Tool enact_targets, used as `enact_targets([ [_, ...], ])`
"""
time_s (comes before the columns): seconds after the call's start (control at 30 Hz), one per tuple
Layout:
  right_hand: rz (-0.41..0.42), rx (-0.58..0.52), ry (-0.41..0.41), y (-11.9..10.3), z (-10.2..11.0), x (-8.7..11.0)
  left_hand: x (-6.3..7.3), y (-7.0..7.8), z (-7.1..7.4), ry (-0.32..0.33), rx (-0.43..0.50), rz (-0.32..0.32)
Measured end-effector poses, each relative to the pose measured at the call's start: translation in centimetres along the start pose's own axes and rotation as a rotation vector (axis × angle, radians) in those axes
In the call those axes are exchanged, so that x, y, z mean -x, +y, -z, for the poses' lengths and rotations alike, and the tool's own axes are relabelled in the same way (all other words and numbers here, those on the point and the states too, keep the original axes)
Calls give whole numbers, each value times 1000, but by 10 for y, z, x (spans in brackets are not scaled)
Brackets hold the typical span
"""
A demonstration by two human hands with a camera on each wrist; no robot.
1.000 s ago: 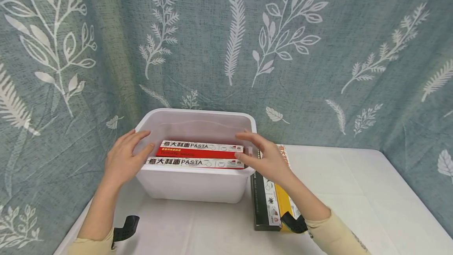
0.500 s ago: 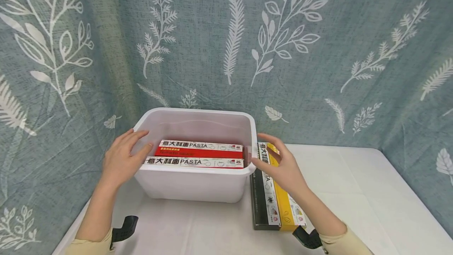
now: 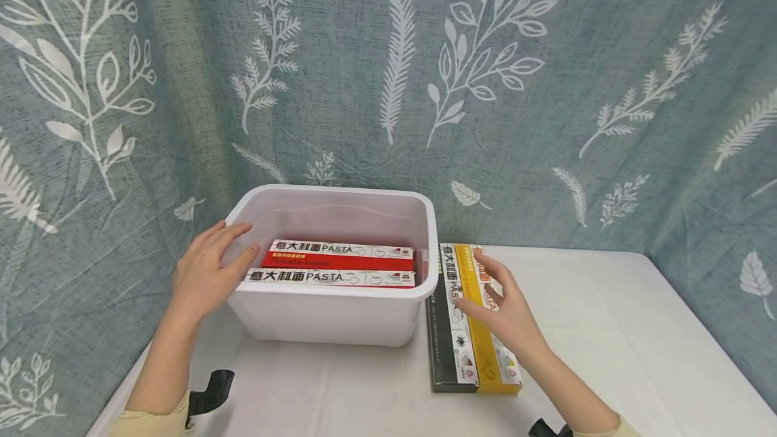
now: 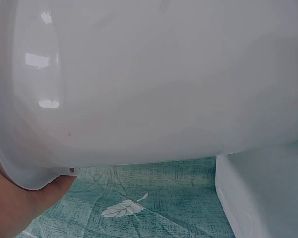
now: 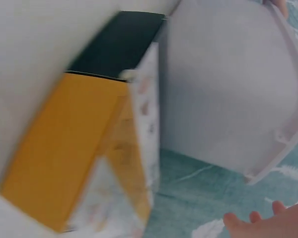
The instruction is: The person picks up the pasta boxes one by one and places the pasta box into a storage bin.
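A white plastic bin point(image 3: 328, 315) stands left of the middle with two red-and-white pasta boxes point(image 3: 342, 260) inside. My left hand point(image 3: 206, 272) rests at its left rim, thumb and forefinger spread over the edge; the left wrist view shows the palm against that rim. To the right of the bin lie a black pasta box point(image 3: 442, 339) and a yellow pasta box point(image 3: 485, 342), side by side. Over the yellow box hovers my right hand point(image 3: 506, 315), its fingers spread and holding nothing. In the right wrist view its fingertips point(image 5: 231, 220) show at the lower right, apart from the boxes.
A white cloth covers the table point(image 3: 607, 329). Behind and at both sides hangs a teal curtain point(image 3: 340, 86) with white leaf prints. The bin's right wall stands close beside the black box.
My right hand has left the bin's right side and moved right, over the yellow box. My left hand stays at the left rim, and the bin has not visibly moved.
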State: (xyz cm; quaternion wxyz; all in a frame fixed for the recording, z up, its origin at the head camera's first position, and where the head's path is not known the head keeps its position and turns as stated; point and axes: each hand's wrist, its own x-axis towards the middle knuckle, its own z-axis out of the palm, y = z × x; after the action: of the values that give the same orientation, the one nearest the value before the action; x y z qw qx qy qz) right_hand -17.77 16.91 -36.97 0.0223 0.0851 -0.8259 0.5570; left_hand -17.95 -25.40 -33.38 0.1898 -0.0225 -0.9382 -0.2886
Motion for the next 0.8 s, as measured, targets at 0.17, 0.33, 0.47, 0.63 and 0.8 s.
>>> enact_targets([
  [0.17, -99, 13, -8, 16, 5, 8, 0, 0, 0, -5, 2, 1],
  [0.33, -204, 46, -32, 25, 10, 16, 1, 0, 0, 3, 1, -1],
  [0.47, -228, 78, -37, 32, 13, 21, 1, -1, -1, 5, 1, 1],
  [0.63, -249, 134, -53, 42, 16, 27, 0, 0, 0, -9, 9, 8],
  [0.8, -282, 223, -97, 51, 18, 35, 0, 0, 0, -9, 8, 3],
])
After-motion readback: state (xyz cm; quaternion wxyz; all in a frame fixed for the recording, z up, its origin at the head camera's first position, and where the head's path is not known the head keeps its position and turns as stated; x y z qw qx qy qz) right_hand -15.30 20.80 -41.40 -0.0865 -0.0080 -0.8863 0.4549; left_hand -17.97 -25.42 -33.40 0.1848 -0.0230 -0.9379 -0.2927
